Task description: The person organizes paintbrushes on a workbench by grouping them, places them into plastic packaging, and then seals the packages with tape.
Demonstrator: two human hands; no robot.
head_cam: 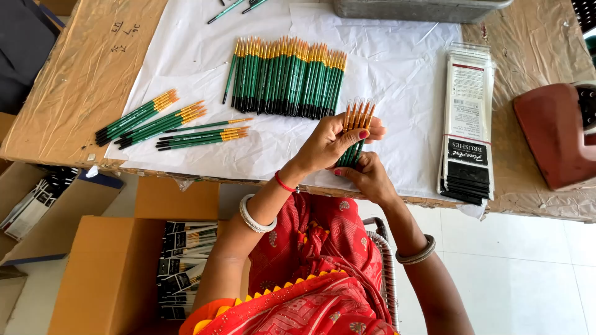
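My left hand point(329, 144) and my right hand point(367, 177) together grip a small bunch of green-handled paintbrushes point(357, 119) with orange ferrules, fanned tips up, over the table's near edge. The left hand pinches the upper part of the handles. Below it, the right hand holds the lower ends. A long row of the same brushes point(288, 77) lies on white paper point(403, 68) just beyond my hands. Smaller bundles point(138, 116), point(162, 124), point(203, 137) lie to the left.
A stack of clear printed brush sleeves point(469, 124) lies on the right. A red-brown device point(555, 133) sits at the right edge, a grey tray point(416, 9) at the back. An open cardboard box with packed brush sets point(183, 260) stands on the floor at left.
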